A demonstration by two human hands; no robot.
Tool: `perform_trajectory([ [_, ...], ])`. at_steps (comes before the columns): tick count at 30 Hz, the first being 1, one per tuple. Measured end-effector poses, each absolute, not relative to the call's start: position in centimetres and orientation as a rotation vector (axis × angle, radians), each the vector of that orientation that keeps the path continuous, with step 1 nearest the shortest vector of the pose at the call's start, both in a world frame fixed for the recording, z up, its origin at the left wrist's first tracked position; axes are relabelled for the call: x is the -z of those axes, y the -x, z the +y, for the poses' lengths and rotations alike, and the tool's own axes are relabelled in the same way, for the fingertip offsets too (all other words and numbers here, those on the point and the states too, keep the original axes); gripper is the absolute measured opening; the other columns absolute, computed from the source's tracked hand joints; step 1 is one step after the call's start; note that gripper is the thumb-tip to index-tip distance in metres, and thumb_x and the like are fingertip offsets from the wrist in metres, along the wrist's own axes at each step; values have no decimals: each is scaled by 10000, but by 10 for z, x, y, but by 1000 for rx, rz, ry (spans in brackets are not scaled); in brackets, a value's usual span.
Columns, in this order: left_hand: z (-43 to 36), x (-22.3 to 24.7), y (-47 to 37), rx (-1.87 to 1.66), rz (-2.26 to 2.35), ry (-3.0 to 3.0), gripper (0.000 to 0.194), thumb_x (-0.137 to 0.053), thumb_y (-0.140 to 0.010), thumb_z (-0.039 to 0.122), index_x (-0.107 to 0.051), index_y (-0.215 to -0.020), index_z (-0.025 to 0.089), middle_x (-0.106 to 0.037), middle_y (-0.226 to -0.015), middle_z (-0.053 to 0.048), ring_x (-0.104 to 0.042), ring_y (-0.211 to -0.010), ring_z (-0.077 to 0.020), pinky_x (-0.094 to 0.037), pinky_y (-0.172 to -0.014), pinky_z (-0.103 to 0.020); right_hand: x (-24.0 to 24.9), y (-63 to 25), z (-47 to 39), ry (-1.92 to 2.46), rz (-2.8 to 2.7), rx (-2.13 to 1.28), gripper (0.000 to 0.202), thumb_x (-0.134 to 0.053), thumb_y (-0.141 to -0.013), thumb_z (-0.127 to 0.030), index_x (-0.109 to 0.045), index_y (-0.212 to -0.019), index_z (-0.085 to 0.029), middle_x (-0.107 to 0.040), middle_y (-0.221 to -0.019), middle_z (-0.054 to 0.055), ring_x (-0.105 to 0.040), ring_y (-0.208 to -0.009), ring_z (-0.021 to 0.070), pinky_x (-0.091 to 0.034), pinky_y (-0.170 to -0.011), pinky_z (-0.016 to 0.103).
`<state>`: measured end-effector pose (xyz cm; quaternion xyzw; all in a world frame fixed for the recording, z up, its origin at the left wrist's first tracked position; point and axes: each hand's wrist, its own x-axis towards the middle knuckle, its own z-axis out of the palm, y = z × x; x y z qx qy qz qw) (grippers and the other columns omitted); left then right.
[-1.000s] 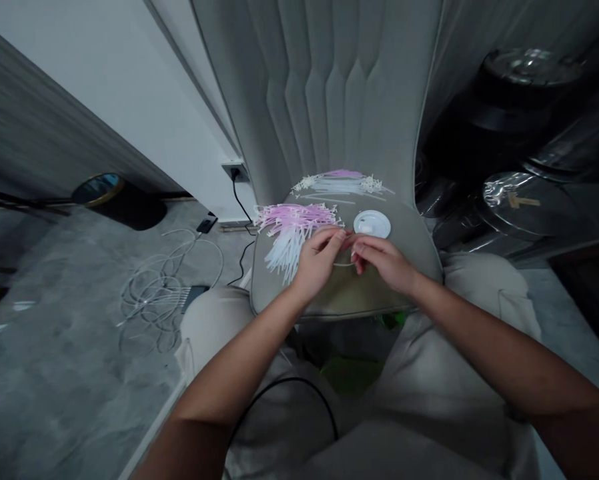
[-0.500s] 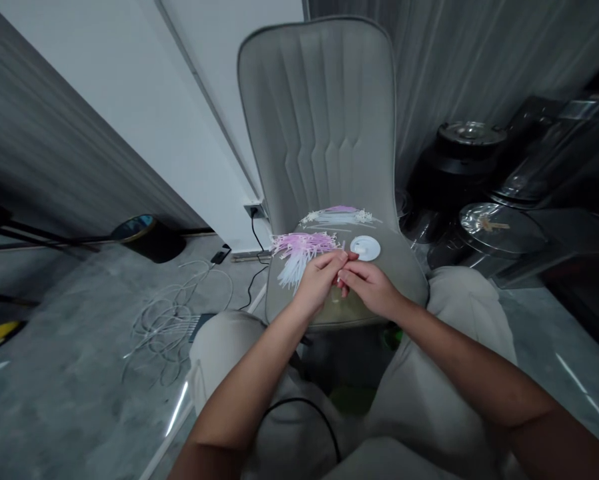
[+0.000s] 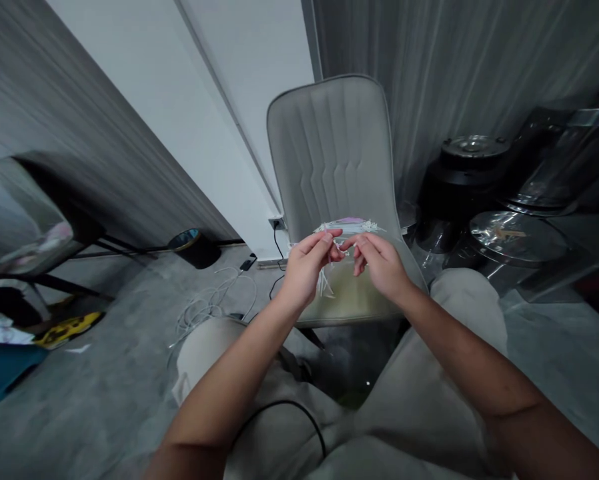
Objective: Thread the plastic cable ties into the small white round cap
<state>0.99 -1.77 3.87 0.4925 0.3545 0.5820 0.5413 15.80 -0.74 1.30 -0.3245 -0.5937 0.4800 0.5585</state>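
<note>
In the head view, my left hand (image 3: 305, 268) and my right hand (image 3: 382, 265) are raised over the chair seat, with their fingertips close together. A thin white piece (image 3: 338, 247) shows at the left fingertips; its exact kind is too small to make out. The right thumb and forefinger are pinched at its other side, and whether they grip it is hard to see. Below the left fingers hang or lie pale thin strips (image 3: 323, 285). Farther back on the seat rests a bundle of pink and white strips (image 3: 349, 225), with small white tips at its ends.
The grey padded chair (image 3: 334, 147) stands between my knees. A dark bin (image 3: 195, 250), a phone-like dark object (image 3: 248, 262) and a coiled pale cable (image 3: 207, 300) are on the floor at left. Black and shiny round containers (image 3: 472, 160) stand at right.
My hands have drawn slightly apart, uncovering a thin white piece between them. The camera view has shifted, so the chair appears smaller. My hands now hide the white disc and most of the front strips.
</note>
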Motion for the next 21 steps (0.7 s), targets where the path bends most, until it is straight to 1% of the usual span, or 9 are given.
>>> perform_trajectory([
  [2, -20, -47, -13, -1370, 872, -1218, 221, -631, -821, 330, -693, -920, 142, -478, -565, 39, -546, -595, -103, -439, -590, -225, -18, -158, -6, 742, -1372, -1121, 339, -445, -936, -408, -529, -706, -175, -614, -802, -1, -507, -463, 50, -421, -491, 231],
  [4, -20, -51, -17, -1373, 888, -1250, 177, -600, -823, 310, -673, -851, 151, -396, -523, 58, -473, -510, -86, -366, -497, -203, -23, -160, -3, 710, -1332, -1097, 355, -438, -939, -413, -467, -668, -185, -625, -776, 0, -502, -459, 52, -426, -500, 232],
  [7, -18, -49, -24, -1365, 863, -1250, 145, -562, -820, 277, -613, -747, 163, -289, -510, 74, -293, -430, -55, -209, -423, -182, -29, -163, -1, 668, -1301, -1054, 353, -431, -948, -415, -470, -675, -193, -564, -648, -26, -497, -456, 66, -417, -497, 231],
  [9, -17, -47, -30, -1340, 839, -1246, 159, -542, -818, 270, -574, -702, 166, -254, -520, 74, -234, -428, -52, -168, -419, -188, -33, -165, -1, 645, -1291, -1047, 349, -445, -946, -413, -480, -677, -194, -522, -612, -36, -491, -464, 71, -408, -489, 228],
  [11, -16, -44, -36, -1327, 838, -1278, 198, -513, -818, 273, -523, -650, 170, -254, -527, 65, -222, -436, -59, -173, -419, -200, -36, -167, -4, 639, -1273, -1053, 346, -463, -938, -421, -474, -674, -197, -494, -611, -41, -482, -472, 71, -405, -482, 224],
  [14, -14, -41, -44, -1356, 850, -1379, 280, -472, -830, 298, -403, -582, 186, -266, -545, 48, -235, -460, -75, -200, -423, -225, -39, -169, -8, 650, -1267, -1063, 347, -471, -932, -440, -456, -676, -206, -461, -602, -45, -471, -479, 76, -412, -485, 228],
  [17, -10, -38, -50, -1398, 837, -1494, 337, -438, -860, 344, -317, -577, 206, -262, -556, 38, -272, -482, -94, -255, -438, -246, -39, -169, -9, 650, -1276, -1070, 348, -463, -937, -441, -443, -674, -214, -439, -588, -44, -466, -484, 84, -415, -487, 236],
  [19, -5, -36, -52, -1399, 832, -1555, 357, -416, -878, 376, -313, -578, 213, -285, -549, 30, -333, -495, -108, -315, -460, -262, -39, -167, -6, 649, -1280, -1076, 350, -455, -942, -436, -438, -669, -218, -435, -584, -42, -464, -486, 87, -416, -486, 239],
  [21, 1, -33, -51, -1394, 816, -1583, 368, -409, -890, 402, -355, -578, 215, -356, -544, 16, -422, -518, -124, -377, -492, -281, -39, -164, -1, 647, -1288, -1070, 357, -449, -947, -431, -436, -660, -219, -430, -576, -40, -455, -485, 88, -415, -488, 240],
])
